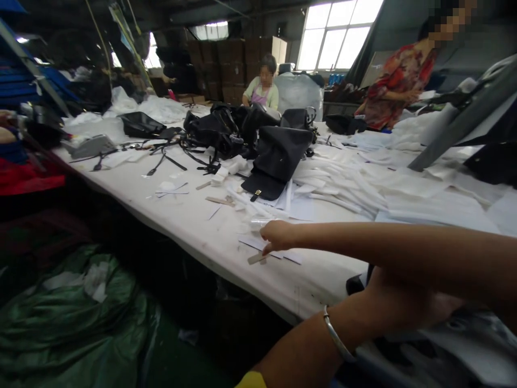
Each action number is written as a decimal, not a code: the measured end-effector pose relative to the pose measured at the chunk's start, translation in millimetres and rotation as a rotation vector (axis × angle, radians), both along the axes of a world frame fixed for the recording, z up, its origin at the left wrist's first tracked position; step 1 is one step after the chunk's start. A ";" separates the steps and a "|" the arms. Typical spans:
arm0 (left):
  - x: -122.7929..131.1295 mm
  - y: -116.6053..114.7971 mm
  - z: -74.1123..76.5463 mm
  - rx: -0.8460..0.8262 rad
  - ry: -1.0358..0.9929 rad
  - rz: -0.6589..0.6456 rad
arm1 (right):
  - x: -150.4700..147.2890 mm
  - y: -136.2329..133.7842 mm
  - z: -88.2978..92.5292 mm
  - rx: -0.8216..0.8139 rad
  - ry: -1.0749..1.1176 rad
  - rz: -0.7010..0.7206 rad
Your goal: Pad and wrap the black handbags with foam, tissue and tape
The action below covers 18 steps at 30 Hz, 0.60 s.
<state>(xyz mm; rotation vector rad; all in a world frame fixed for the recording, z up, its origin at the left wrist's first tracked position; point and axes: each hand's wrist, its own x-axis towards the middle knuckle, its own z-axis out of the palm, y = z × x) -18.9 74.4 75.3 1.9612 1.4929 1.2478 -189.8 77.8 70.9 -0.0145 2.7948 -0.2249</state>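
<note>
My right hand (278, 236) reaches leftward across the white table (181, 215) near its front edge. Its fingers are curled, their tips down on a flat white paper strip (258, 243). A small tan strip (257, 258) lies just below the hand. My left arm comes up from the bottom with a silver bangle (336, 337) on the wrist. My left hand (399, 307) lies under my right forearm on something dark (355, 283) at the table edge; its fingers are hidden.
Black bags (278, 156) and loose straps (169, 156) are piled mid-table, with heaps of white strips (355, 183) to the right. Two people (263, 86) work at the far side. A green plastic sack (76, 318) lies on the floor at left.
</note>
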 end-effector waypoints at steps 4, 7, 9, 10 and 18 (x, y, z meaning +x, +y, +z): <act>-6.1 -1.9 -6.6 -0.041 0.027 -0.010 | 0.4 -0.9 -22.2 0.038 -0.065 0.034; -6.0 -7.3 -7.6 -0.021 0.030 0.019 | 4.5 1.6 -25.4 0.060 -0.087 0.038; -3.8 -8.6 -8.0 0.007 0.011 0.026 | 8.0 0.6 -23.5 0.075 -0.082 0.030; -2.5 -8.3 -8.2 0.026 0.001 0.022 | 9.7 -0.8 -22.5 0.082 -0.074 0.027; -1.1 -8.1 -7.8 -0.012 -0.034 0.030 | 9.8 -6.0 -25.4 0.107 -0.032 0.050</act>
